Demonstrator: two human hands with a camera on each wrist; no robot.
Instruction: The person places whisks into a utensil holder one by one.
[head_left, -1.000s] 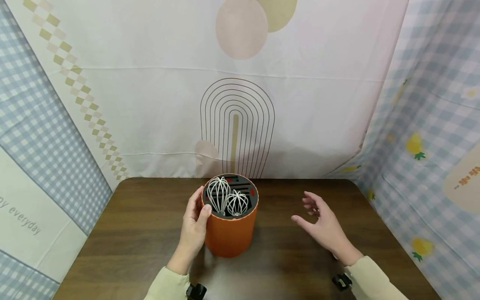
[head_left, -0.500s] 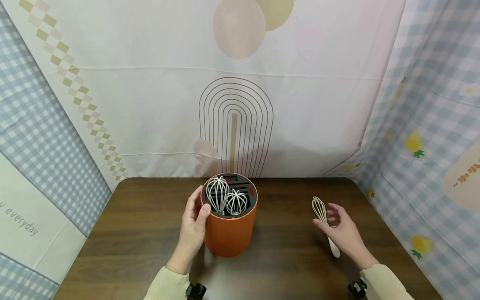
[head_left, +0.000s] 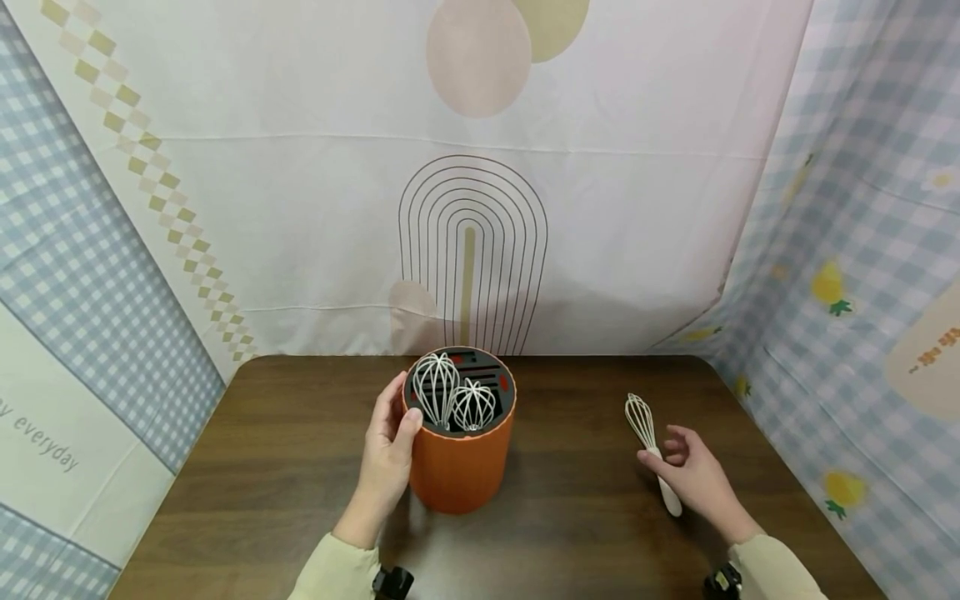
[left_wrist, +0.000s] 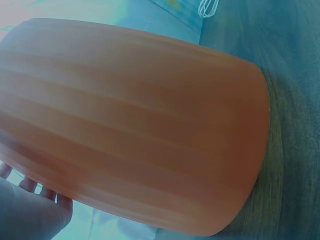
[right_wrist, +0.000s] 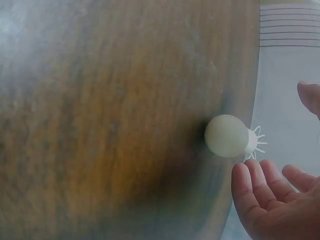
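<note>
On the table stands an orange utensil holder (head_left: 461,471) with a dark slotted insert. A larger wire whisk (head_left: 436,383) and a smaller round-headed whisk (head_left: 474,407) stick up from it. My left hand (head_left: 388,454) grips its left side, thumb near the rim; the left wrist view shows the fingers (left_wrist: 48,194) at its lower left edge. To the right, a pale-handled whisk (head_left: 654,454) lies on the wood, wire end pointing away. My right hand (head_left: 693,477) is at its handle, thumb above and fingers loosely bent, spread apart in the right wrist view. Contact is unclear.
The brown wooden table (head_left: 315,467) ends at a white patterned cloth (head_left: 322,233) behind. Blue checked cloth hangs at both sides, with the right one (head_left: 825,375) beside the table edge.
My right hand has moved right and back toward me, uncovering the whisk lying on the table. The left hand and the utensil holder have stayed in place.
</note>
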